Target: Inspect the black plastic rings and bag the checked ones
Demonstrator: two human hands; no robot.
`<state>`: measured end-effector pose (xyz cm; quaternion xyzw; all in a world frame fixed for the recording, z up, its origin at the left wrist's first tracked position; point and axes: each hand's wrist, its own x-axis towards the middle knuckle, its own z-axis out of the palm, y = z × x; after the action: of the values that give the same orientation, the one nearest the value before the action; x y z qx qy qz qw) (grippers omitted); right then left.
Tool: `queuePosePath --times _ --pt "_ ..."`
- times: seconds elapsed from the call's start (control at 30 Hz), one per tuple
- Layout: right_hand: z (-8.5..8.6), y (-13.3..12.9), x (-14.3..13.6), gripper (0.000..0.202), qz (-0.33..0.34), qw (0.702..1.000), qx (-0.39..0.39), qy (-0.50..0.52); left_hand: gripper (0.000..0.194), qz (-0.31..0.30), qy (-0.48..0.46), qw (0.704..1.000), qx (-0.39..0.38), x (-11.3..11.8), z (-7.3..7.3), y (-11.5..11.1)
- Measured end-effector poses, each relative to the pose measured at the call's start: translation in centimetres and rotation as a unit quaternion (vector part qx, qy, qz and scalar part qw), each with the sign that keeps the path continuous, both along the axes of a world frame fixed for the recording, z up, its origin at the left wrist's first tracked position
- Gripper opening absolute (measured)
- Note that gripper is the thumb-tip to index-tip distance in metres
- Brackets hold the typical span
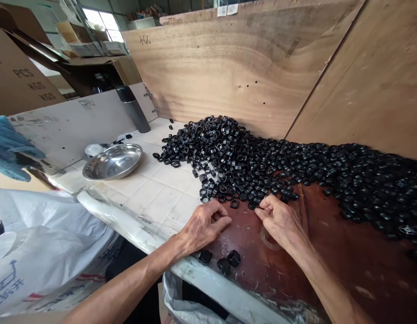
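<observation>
My left hand is over the edge of the brown board, its fingers curled in and the thumb close to the forefinger. Whatever lies inside those fingers is hidden. Thumb and fingertips of my right hand are pinched together at a small black plastic ring by the front of the heap. Another loose black ring lies flat between the two hands. Behind them spreads a heap of black rings. Several black caps sit near the table's front edge, below my left hand.
Black round parts run along the right back. A steel bowl and a dark flask stand at left. Wooden panels wall the back. White sacks and a blue glove are at far left.
</observation>
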<state>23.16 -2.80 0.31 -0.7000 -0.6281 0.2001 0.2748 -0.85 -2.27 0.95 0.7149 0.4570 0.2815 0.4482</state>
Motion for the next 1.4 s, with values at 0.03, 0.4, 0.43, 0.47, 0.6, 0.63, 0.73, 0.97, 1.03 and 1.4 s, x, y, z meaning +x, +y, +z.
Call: queuePosePath --times 0.03,0.4,0.43,0.47,0.6,0.63,0.73,0.97,1.03,1.4 --pt "-0.2 0.1 0.1 0.005 0.016 1.000 0.007 -0.008 0.017 0.027 0.006 1.000 0.011 0.3 -0.2 0.3" --pt "-2.0 -0.1 -1.5 0.008 0.112 0.982 0.105 -0.107 0.019 0.030 0.127 0.970 0.207 3.1 -2.6 1.6" --pt "-2.0 -0.1 -1.5 0.007 0.120 0.982 0.106 -0.104 0.018 0.031 0.125 0.970 0.207 3.1 -2.6 1.5" --pt "-1.9 -0.2 -1.5 0.007 0.125 0.983 0.102 -0.091 0.018 0.034 0.122 0.972 0.200 3.1 -2.5 1.5" --pt "-0.9 -0.3 -1.7 0.013 0.107 0.991 0.053 0.059 0.027 0.061 0.043 0.992 0.104 2.9 -1.5 1.5" --pt "-0.6 -0.3 -1.8 0.015 0.103 0.988 0.040 0.104 0.028 0.068 0.004 0.995 0.072 2.8 -1.2 1.6" --pt "0.5 -0.5 -2.0 0.019 0.114 0.975 0.020 0.189 0.026 0.056 -0.133 0.988 -0.055 2.7 -0.3 1.5" --pt "0.7 -0.7 -2.7 0.024 0.082 0.954 0.003 0.287 0.032 0.000 -0.309 0.929 -0.203 2.5 0.7 1.2" --pt "0.4 -0.7 -2.8 0.020 0.100 0.955 0.025 0.279 0.034 0.008 -0.302 0.931 -0.206 2.4 0.7 1.2" --pt "1.1 -0.8 -2.9 0.011 0.109 0.959 0.133 0.223 0.032 0.025 -0.311 0.930 -0.194 2.4 0.3 1.2"
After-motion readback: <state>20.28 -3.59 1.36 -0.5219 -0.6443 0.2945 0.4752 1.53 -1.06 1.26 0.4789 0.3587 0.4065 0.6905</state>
